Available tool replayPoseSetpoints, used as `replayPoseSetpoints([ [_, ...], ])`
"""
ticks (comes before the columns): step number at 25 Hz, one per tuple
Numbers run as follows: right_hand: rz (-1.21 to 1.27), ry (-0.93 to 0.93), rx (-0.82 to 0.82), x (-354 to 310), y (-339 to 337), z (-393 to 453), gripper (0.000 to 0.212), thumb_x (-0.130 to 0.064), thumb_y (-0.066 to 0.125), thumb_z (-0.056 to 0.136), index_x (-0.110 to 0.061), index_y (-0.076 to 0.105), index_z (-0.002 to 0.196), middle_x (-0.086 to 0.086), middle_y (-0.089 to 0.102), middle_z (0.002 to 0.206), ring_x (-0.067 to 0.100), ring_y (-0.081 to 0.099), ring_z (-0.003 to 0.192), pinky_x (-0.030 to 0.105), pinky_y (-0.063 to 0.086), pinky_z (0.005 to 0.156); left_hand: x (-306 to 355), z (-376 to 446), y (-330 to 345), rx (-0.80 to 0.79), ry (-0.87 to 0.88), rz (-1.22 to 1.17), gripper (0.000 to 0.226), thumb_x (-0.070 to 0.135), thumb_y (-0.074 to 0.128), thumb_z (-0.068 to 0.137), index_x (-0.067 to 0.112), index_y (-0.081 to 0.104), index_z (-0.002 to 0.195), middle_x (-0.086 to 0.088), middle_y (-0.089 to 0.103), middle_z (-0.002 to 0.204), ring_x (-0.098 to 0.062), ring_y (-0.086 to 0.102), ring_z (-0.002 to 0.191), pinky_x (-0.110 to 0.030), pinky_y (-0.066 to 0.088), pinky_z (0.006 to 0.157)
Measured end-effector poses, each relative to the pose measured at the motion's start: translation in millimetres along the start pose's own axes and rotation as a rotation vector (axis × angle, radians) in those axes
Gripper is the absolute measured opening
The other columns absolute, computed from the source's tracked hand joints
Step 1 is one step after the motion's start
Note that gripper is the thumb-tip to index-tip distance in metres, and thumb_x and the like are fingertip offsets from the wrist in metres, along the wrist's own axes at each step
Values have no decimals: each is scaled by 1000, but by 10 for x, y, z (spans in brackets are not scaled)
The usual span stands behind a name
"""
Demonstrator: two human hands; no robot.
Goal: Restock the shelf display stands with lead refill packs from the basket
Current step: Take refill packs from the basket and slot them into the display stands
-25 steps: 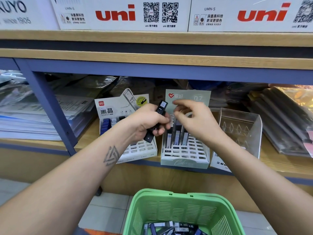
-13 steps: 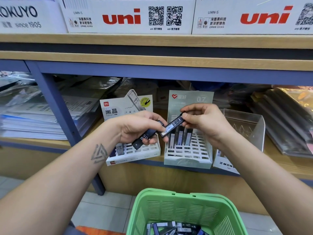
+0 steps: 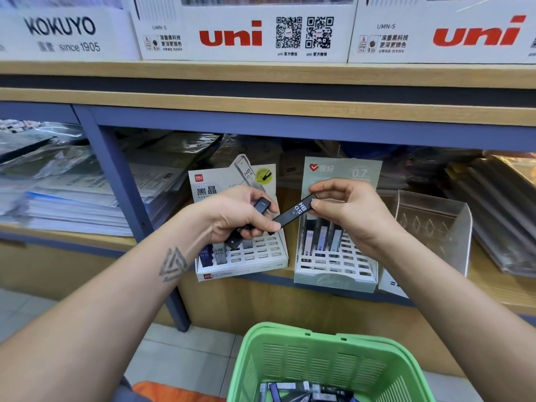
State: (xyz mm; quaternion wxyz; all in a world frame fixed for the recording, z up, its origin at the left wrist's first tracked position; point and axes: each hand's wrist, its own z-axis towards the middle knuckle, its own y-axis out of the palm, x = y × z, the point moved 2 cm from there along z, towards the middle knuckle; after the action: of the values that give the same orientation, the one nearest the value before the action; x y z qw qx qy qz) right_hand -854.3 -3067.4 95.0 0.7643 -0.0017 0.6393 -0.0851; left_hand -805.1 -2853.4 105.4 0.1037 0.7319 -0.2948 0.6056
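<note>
My right hand [image 3: 346,211] pinches the upper end of a black lead refill pack [image 3: 294,213] marked HB 0.5, held slanted in front of the stands. My left hand [image 3: 240,217] grips a second dark pack [image 3: 246,224], and its thumb touches the lower end of the slanted one. Behind my left hand stands the white display stand [image 3: 246,261] with two packs in its left slots. Under my right hand is the pale green 0.7 stand [image 3: 333,265] holding three packs. The green basket [image 3: 327,358] below holds several more packs.
A clear plastic bin [image 3: 432,227] stands right of the green stand. Stacks of paper [image 3: 66,204] lie left of a blue shelf post [image 3: 124,204]. Wrapped goods [image 3: 499,204] fill the shelf's right end. White uni boxes [image 3: 243,30] line the upper shelf.
My right hand has taken hold of one pack from my left hand's bundle and drawn it out to the right. Both hands have sunk slightly in front of the stands.
</note>
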Motion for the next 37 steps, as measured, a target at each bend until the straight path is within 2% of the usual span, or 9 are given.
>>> replayPoseSetpoints([
  [6, 21, -23, 32, -124, 386, 204, 18, 7, 69, 89, -6, 70, 102, 11, 70, 88, 21, 72, 82, 23, 61, 74, -33, -90, -306, 201, -28, -8, 19, -11, 68, 85, 3, 58, 94, -15, 58, 74, -15, 46, 49, -20, 31, 40],
  [8, -214, -123, 52, -163, 509, 304, 18, -1, 74, 88, -11, 74, 102, 5, 72, 93, 16, 70, 87, 23, 59, 80, -50, -123, -482, 322, -58, -41, 8, -7, 52, 94, -1, 56, 90, -22, 58, 74, -18, 46, 51, -21, 32, 42],
  [11, -546, -264, -2, -142, 687, 372, 19, -8, 77, 87, -15, 78, 105, -7, 72, 94, 7, 68, 89, 23, 55, 87, -92, -157, -654, 397, -62, -113, 17, -7, 30, 102, -5, 46, 107, -27, 59, 73, -24, 54, 50, -24, 42, 38],
  [15, -605, -286, -82, -64, 948, 384, 20, -10, 79, 86, -16, 78, 106, -7, 72, 94, 7, 68, 89, 23, 54, 87, -174, -184, -685, 366, -114, -54, 11, -3, 34, 105, -3, 44, 109, -26, 64, 77, -28, 66, 54, -30, 55, 45],
  [17, -635, -336, -74, -32, 1095, 374, 19, -10, 79, 86, -15, 78, 104, -8, 72, 91, 6, 67, 86, 21, 53, 86, -214, -173, -705, 367, -147, -23, 12, 3, 40, 106, 3, 44, 117, -20, 66, 70, -26, 66, 53, -30, 54, 47],
  [20, -688, -380, -117, 65, 1260, 335, 19, -10, 77, 87, -17, 78, 105, -4, 75, 97, 11, 68, 92, 32, 55, 91, -238, -143, -722, 380, -171, 26, 19, 8, 43, 106, 12, 42, 125, -14, 66, 62, -22, 61, 47, -23, 47, 44],
  [23, -750, -400, -141, 155, 1318, 299, 21, -11, 75, 89, -18, 78, 108, -2, 76, 103, 13, 67, 97, 34, 55, 91, -231, -122, -714, 385, -183, 47, 10, 5, 40, 104, 6, 47, 112, -18, 66, 68, -22, 57, 48, -22, 41, 41],
  [30, -813, -432, -200, 95, 1356, 302, 15, -16, 81, 84, -21, 78, 97, -6, 75, 90, 10, 67, 87, 28, 54, 84, -225, -136, -740, 410, -194, 87, 24, 1, 35, 101, -4, 48, 121, -22, 67, 76, -23, 58, 51, -22, 41, 42],
  [37, -913, -430, -172, 181, 1372, 335, 10, -19, 77, 87, -22, 79, 96, -3, 72, 94, 18, 64, 94, 38, 51, 88, -211, -144, -748, 420, -184, 104, 24, -1, 37, 99, -4, 47, 121, -21, 69, 73, -23, 57, 50, -22, 39, 44],
])
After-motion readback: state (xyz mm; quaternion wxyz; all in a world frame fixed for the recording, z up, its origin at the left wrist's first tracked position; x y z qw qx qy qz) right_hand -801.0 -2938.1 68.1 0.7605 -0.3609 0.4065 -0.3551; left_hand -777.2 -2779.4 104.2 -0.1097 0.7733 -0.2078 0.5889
